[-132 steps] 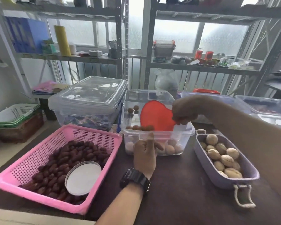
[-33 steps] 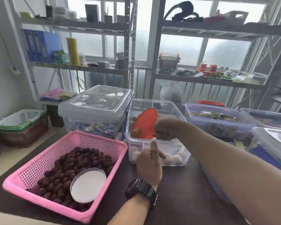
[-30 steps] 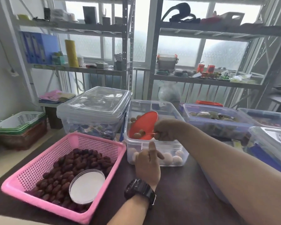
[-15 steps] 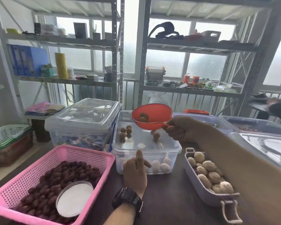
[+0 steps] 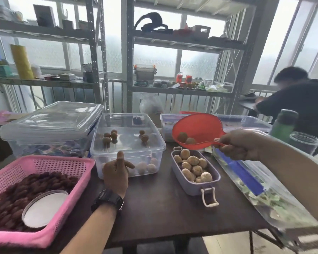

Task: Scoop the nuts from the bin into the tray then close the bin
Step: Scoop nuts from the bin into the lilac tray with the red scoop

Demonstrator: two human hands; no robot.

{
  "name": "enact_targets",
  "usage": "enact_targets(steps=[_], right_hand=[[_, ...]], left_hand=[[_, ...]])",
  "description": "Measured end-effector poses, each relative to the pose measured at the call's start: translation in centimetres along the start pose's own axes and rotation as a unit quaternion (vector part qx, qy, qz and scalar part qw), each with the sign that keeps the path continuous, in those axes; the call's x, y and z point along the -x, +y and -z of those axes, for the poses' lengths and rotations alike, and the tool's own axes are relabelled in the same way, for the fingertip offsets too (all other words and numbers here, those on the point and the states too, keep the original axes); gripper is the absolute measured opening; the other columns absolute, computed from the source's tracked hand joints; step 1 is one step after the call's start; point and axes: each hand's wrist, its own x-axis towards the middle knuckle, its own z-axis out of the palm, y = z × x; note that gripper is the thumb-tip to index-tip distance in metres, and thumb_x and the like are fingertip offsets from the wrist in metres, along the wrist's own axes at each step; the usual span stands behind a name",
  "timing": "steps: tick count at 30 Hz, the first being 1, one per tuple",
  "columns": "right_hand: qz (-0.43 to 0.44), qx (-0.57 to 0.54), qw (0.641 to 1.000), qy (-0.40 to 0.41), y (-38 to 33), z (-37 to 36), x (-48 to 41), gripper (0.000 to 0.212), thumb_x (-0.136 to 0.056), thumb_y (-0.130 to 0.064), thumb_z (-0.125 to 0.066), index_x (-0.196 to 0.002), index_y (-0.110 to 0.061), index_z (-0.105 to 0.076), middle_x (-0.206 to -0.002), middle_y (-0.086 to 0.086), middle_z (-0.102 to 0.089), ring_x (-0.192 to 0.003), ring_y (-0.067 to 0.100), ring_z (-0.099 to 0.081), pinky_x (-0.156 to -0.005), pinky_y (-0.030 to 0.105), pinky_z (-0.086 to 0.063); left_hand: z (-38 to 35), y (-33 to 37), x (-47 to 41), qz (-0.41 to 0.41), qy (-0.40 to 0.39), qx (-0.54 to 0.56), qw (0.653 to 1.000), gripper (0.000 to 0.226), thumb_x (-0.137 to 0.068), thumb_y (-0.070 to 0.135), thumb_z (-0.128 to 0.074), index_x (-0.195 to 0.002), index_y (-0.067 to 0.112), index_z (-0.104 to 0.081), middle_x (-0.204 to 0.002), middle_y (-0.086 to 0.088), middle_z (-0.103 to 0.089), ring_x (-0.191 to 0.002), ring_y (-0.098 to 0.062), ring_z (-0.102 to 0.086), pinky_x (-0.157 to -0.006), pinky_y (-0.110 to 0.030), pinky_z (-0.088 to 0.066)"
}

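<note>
The open clear bin (image 5: 154, 147) stands mid-table with a few nuts (image 5: 110, 137) left inside. My right hand (image 5: 240, 144) grips the handle of a red scoop (image 5: 196, 130) carrying two nuts, held just above the far end of the lilac tray (image 5: 184, 185). That tray, right of the bin, holds several walnuts (image 5: 193, 166). My left hand (image 5: 117, 172) rests against the bin's front wall, index finger raised, holding nothing. The bin's clear lid with a blue latch (image 5: 246, 176) lies on the table at the right.
A pink basket (image 5: 44, 164) of dark red dates with a round white lid sits front left. A lidded clear box (image 5: 50, 123) stands behind it. More bins, a green bottle (image 5: 285, 123) and a jar are at the right. Another person (image 5: 301, 101) bends over far right. Shelves stand behind.
My right hand lifted the red scoop out of the bin and carried it right with two nuts, over the lilac tray. My left hand stayed at the bin's front.
</note>
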Motion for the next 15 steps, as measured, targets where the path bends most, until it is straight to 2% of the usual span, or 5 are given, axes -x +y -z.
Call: enact_targets(steps=[3,6,10,13,15], right_hand=[[-0.007,0.041,0.998,0.047,2.1,1.7,1.1,0.035,-0.103,-0.015,-0.033,-0.073,-0.006,-0.049,-0.036,-0.002,-0.034,-0.024,0.004,-0.019,-0.032,0.009,-0.013],[-0.013,0.091,0.988,0.120,3.9,2.8,1.3,0.033,-0.101,-0.017,-0.041,-0.074,-0.005,-0.055,-0.039,0.000,-0.037,-0.031,0.009,-0.025,-0.037,0.013,-0.018],[0.027,0.171,0.965,0.198,5.0,2.8,1.9,0.033,-0.098,-0.014,-0.048,-0.067,-0.005,-0.055,-0.043,0.004,-0.041,-0.040,0.015,-0.031,-0.039,0.015,-0.022],[0.056,0.208,0.949,0.232,5.3,2.8,1.7,0.029,-0.096,-0.012,-0.050,-0.070,-0.002,-0.057,-0.057,0.013,-0.051,-0.054,0.024,-0.047,-0.050,0.029,-0.036],[0.068,0.231,0.938,0.249,5.4,2.7,1.5,0.031,-0.095,-0.010,-0.050,-0.066,-0.003,-0.056,-0.061,0.014,-0.052,-0.061,0.026,-0.049,-0.057,0.035,-0.037]], left_hand=[[-0.1,-0.3,-0.1,0.014,0.004,0.011,1.000,0.068,-0.094,0.056,-0.037,-0.045,0.021,-0.068,-0.034,-0.004,-0.051,-0.032,-0.010,-0.044,-0.058,-0.030,-0.040],[0.0,-0.4,0.0,0.026,-0.011,0.018,0.999,0.071,-0.092,0.060,-0.035,-0.047,0.016,-0.068,-0.031,0.000,-0.046,-0.031,-0.009,-0.040,-0.058,-0.030,-0.036],[0.0,-0.3,0.2,0.022,-0.014,0.017,0.999,0.071,-0.093,0.059,-0.035,-0.050,0.012,-0.067,-0.030,0.002,-0.046,-0.030,-0.007,-0.039,-0.058,-0.029,-0.035],[-0.1,-0.3,0.1,0.017,-0.012,0.021,1.000,0.070,-0.095,0.055,-0.035,-0.049,0.012,-0.067,-0.030,0.002,-0.046,-0.030,-0.007,-0.039,-0.057,-0.029,-0.034],[-0.1,-0.4,0.1,0.013,-0.012,0.022,1.000,0.070,-0.095,0.056,-0.035,-0.049,0.013,-0.067,-0.031,0.002,-0.046,-0.031,-0.008,-0.039,-0.057,-0.028,-0.033]])
